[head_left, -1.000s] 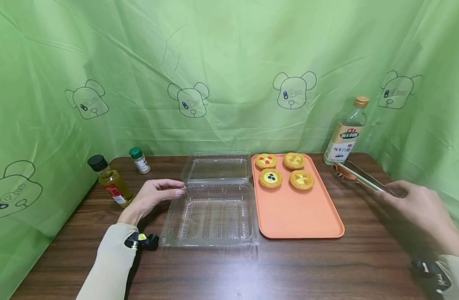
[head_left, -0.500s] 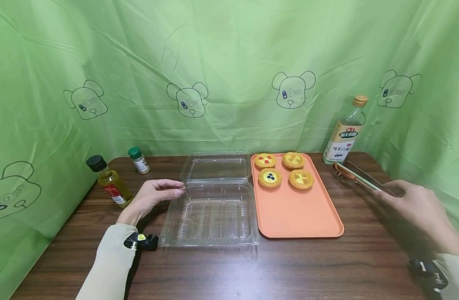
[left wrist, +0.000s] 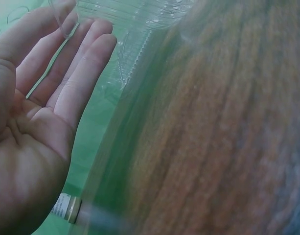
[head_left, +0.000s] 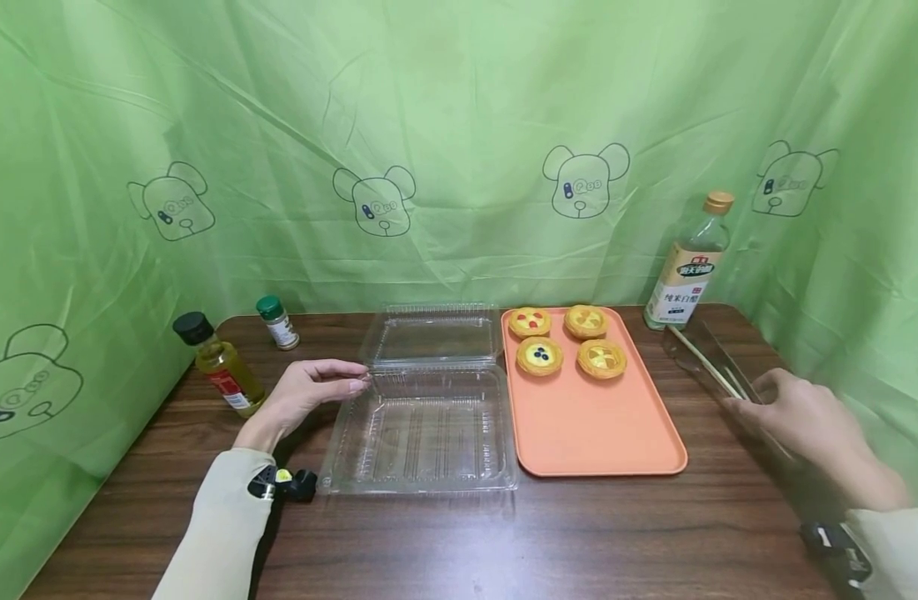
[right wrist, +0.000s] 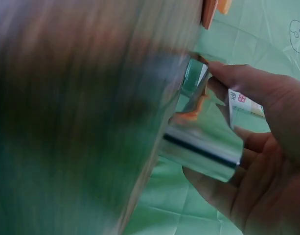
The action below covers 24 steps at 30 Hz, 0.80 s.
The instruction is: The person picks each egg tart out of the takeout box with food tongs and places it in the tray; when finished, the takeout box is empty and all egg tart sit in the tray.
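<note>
My left hand (head_left: 305,392) pinches the left rim of a clear plastic clamshell box (head_left: 429,483), near its hinge; the lid (head_left: 436,335) lies folded back behind the base. In the left wrist view the other fingers (left wrist: 81,73) are extended. On the right, my right hand (head_left: 811,417) holds shiny metal tongs (head_left: 705,363) between thumb and fingers, low over the table and pointing toward the vinegar bottle. Their broad mirror-like bend (right wrist: 203,152) sits near the palm in the right wrist view. Several egg tarts (head_left: 539,357) lie on the back half of an orange tray (head_left: 601,433).
A tall white vinegar bottle (head_left: 684,283) stands behind the tongs. At the left are an oil bottle (head_left: 230,375) with a black cap and a small green-capped spice jar (head_left: 279,325). Green cloth (head_left: 466,167) surrounds the brown wooden table (head_left: 444,550).
My right hand has shifted left and slightly down, and the tongs have turned in it, so their reflections differ. The left hand, box, tray and tarts stay in place.
</note>
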### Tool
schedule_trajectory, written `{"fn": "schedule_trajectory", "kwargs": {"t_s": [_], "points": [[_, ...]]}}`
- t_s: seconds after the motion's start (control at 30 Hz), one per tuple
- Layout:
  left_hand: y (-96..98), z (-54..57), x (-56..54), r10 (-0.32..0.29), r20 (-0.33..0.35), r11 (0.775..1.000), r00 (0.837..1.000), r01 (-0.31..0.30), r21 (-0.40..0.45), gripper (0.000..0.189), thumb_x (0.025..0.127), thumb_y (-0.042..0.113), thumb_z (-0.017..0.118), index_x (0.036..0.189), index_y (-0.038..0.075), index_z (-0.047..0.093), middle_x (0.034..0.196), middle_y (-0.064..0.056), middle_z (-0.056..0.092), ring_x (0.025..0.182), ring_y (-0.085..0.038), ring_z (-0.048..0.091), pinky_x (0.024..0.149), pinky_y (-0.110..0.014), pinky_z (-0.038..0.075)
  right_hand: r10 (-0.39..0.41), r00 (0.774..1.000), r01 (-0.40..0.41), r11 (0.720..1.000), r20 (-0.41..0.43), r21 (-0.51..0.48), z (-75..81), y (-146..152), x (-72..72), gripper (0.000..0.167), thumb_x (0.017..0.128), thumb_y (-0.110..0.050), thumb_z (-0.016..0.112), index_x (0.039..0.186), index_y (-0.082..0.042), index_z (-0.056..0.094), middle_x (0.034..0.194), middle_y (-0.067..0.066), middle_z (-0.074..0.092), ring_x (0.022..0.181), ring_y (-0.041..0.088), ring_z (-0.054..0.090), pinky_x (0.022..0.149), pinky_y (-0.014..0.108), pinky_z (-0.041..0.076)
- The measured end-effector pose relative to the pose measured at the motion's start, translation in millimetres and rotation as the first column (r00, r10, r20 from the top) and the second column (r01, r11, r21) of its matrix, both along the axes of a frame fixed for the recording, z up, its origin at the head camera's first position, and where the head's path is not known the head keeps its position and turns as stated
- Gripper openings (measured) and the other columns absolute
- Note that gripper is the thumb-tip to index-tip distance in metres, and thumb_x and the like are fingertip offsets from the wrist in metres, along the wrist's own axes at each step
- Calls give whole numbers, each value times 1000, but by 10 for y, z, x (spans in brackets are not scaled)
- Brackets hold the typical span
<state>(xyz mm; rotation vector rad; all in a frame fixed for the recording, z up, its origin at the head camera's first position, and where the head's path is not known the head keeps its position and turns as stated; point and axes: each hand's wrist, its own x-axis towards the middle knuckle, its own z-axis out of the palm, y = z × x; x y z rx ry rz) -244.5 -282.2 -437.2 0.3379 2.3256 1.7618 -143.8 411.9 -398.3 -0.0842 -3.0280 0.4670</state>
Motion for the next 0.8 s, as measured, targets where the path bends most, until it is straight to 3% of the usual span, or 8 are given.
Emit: {"fn": "schedule_trajectory", "kwargs": {"t_s": [0.33, 0.8], "points": [[16, 30, 6, 20, 9, 1000, 1000, -20, -3, 40, 91, 23, 88, 124, 3, 77, 123, -10, 77, 110, -21, 73, 93, -32, 60, 11, 998, -8, 999, 54, -42, -41, -27, -44, 77, 95, -58, 74, 116, 14, 58, 100, 32, 72, 92, 59, 66, 68, 61, 54], [56, 38, -11, 0, -41, 1000, 999, 0, 3, 36, 93, 19, 86, 124, 3, 77, 119, -10, 78, 105, -22, 76, 90, -34, 61, 12, 997, -8, 999, 75, -52, -67, 7, -49, 79, 97, -59, 72, 119, 16, 59, 107, 34, 71, 99, 62, 64, 74, 66, 54]]}}
